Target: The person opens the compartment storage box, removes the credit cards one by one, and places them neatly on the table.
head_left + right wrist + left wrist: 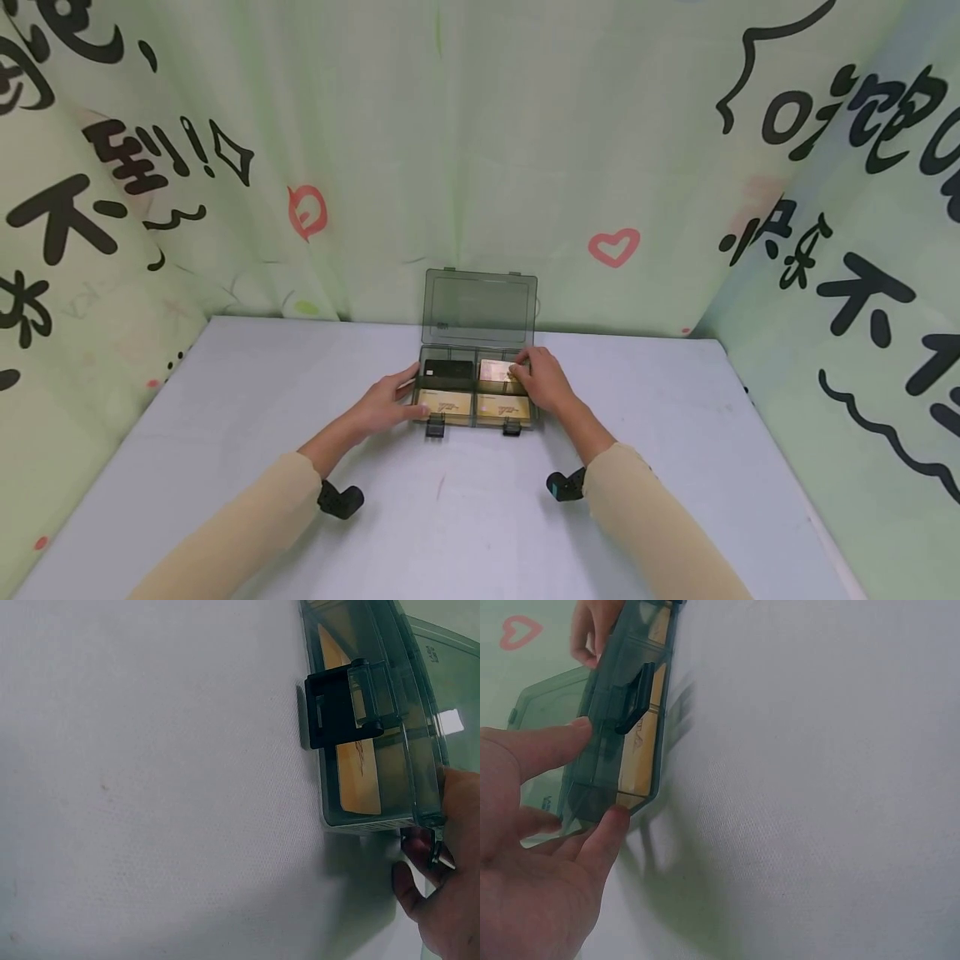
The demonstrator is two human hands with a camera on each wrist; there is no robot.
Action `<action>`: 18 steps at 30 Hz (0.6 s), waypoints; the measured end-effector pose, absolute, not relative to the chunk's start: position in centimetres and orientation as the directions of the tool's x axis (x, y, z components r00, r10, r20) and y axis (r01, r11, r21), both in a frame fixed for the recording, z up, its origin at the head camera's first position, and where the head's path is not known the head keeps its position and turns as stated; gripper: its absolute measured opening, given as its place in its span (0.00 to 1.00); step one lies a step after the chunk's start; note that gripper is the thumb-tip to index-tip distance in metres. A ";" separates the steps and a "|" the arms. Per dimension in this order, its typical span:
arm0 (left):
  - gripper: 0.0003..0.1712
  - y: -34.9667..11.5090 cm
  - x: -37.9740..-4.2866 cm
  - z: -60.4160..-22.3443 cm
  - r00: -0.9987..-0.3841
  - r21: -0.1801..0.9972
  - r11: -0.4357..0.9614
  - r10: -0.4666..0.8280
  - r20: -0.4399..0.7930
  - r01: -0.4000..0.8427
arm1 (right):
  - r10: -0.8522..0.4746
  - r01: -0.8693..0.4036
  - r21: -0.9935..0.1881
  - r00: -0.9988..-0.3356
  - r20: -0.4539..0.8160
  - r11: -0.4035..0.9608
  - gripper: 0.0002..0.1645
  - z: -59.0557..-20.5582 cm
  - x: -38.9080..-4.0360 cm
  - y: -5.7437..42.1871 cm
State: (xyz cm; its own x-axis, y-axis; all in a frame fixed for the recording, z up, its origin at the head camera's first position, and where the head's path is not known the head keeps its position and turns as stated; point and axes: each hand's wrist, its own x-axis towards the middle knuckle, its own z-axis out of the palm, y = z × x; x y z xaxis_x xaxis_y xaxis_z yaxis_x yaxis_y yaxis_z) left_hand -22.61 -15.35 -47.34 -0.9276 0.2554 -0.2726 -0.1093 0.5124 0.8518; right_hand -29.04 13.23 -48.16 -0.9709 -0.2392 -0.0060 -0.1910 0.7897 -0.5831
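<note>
A translucent grey-green storage box [476,387] stands on the table with its lid [480,308] raised at the back. Black cards [448,371] fill its back left compartment. Gold cards [445,402] lie in both front compartments. My left hand [386,402] grips the box's left end, thumb at the front corner and fingers along the side. Over the right wall reaches my right hand [546,379], its thumb and fingertip pinching a pale pinkish card [495,370] at the back right compartment. In the right wrist view, a white corner of a card [451,721] shows above the rim.
Two dark latches hang from the box's front, a left latch [435,427] and a right latch [512,427]. A pale printed curtain [480,167] encloses the white table [450,517] behind and at both sides.
</note>
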 end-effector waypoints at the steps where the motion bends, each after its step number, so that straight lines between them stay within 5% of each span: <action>1: 0.51 -15.3 -22.6 -47.3 -0.928 0.851 0.512 0.253 -0.275 -0.113 | -0.235 -0.191 -0.589 -0.972 0.002 0.785 0.14 -48.2 -29.0 13.2; 12: 0.50 -15.3 -22.5 -47.1 -0.934 0.858 0.505 0.252 -0.254 -0.097 | -0.255 -0.210 -0.584 -0.967 0.005 0.784 0.20 -48.4 -29.0 13.7; 18: 0.50 -15.3 -22.4 -47.1 -0.935 0.856 0.507 0.247 -0.254 -0.099 | -0.295 -0.249 -0.628 -0.955 0.033 0.737 0.12 -48.4 -28.9 14.3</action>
State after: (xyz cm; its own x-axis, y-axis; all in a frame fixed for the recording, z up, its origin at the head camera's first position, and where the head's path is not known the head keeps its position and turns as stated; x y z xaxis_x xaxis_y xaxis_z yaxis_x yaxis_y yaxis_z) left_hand -22.40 -15.26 -47.06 -0.9350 0.2470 -0.2543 -0.0990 0.5068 0.8564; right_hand -28.93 14.32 -48.41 -0.9551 -0.2945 0.0329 -0.2490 0.7372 -0.6281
